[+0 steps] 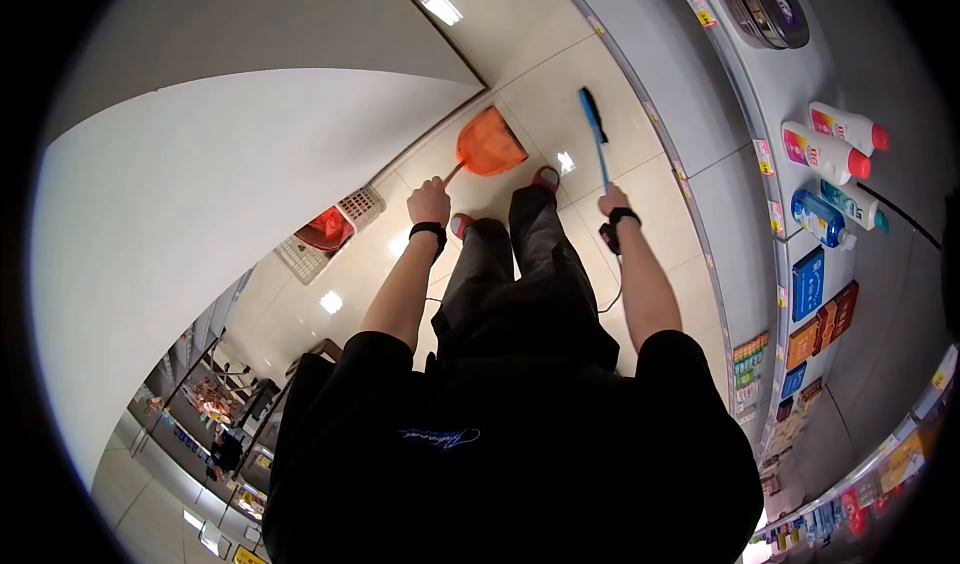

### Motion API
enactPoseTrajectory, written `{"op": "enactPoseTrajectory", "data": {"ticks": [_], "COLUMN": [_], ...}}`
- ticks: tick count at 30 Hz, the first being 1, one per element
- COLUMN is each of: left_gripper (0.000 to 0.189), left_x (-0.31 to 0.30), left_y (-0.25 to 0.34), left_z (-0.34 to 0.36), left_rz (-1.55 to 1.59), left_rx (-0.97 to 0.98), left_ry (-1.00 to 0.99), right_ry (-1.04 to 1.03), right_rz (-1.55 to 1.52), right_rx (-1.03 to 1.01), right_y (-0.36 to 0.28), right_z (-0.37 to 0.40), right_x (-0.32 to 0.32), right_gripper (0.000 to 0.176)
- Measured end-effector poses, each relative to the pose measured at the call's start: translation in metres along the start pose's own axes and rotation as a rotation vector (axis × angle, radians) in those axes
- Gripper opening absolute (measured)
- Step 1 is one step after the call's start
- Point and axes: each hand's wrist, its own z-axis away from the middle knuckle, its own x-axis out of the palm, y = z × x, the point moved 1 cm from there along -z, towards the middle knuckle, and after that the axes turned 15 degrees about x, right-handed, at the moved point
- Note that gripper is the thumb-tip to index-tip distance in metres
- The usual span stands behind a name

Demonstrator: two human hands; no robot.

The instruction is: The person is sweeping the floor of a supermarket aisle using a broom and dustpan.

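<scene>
My left hand (429, 202) is closed round the handle of an orange dustpan (490, 144), whose pan is just above the tiled floor or on it; which one I cannot tell. My right hand (613, 202) grips the thin handle of a blue brush (592, 119) with dark bristles. The brush head points away from me, to the right of the dustpan and apart from it. Both wrists wear black bands. My feet stand on the floor between the two hands.
Shelves (735, 74) on the right hold bottles (825, 151), a round tin (765, 6) and boxes. A white wall or panel (250, 174) fills the left. White baskets (361, 207) with something red (326, 231) lie beside it. Stocked racks (213, 404) stand at the lower left.
</scene>
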Motion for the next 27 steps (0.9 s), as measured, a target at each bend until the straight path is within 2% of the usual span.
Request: {"op": "enactPoseTrajectory", "data": {"ticks": [1,2,4,7,10,13,14,17,21,23,25,27], "left_gripper": [0.015,0.015,0.015,0.014,0.014,0.015,0.015,0.016,0.016,0.016,0.018,0.019], "left_x": [-0.001,-0.001,0.002,-0.003,-0.005,-0.001,0.0,0.002,0.001,0.006,0.007,0.02], "left_y": [0.001,0.003,0.003,0.007,0.003,-0.002,-0.004,-0.009,-0.013,-0.02,-0.026,-0.031], "left_z": [0.0,0.0,-0.003,-0.001,0.003,0.006,0.007,0.011,0.023,0.031,0.045,0.064], "left_rz": [0.0,0.0,0.003,0.01,0.008,0.033,0.046,0.085,0.122,0.134,0.136,0.144], "left_rx": [0.0,-0.001,-0.005,-0.023,-0.033,-0.035,-0.041,-0.045,-0.05,-0.06,-0.066,-0.071], "left_ry": [0.004,0.009,0.01,-0.032,-0.052,-0.019,-0.001,0.031,0.018,0.021,-0.005,0.022], "right_ry": [-0.02,0.013,-0.046,-0.176,-0.545,-0.414,-0.272,-0.157,-0.1,0.02,-0.04,0.002], "right_rz": [-0.026,0.002,0.11,0.079,0.013,0.079,0.184,0.238,0.264,0.257,0.262,0.273], "right_rx": [-0.035,-0.075,-0.146,-0.274,-0.08,-0.387,-0.512,-0.486,-0.347,-0.34,-0.147,-0.056], "right_y": [-0.006,-0.005,-0.028,-0.053,-0.065,-0.044,-0.035,0.0,0.045,0.078,0.076,0.086], "right_z": [0.009,-0.007,0.022,0.038,0.059,0.059,0.057,0.057,0.058,0.026,0.051,0.048], "right_x": [0.015,0.045,0.059,0.071,0.058,0.052,0.049,0.027,-0.003,0.002,-0.015,-0.014], "right_gripper": [0.044,0.047,0.049,0.032,0.028,0.027,0.029,0.039,0.05,0.05,0.047,0.046]}}
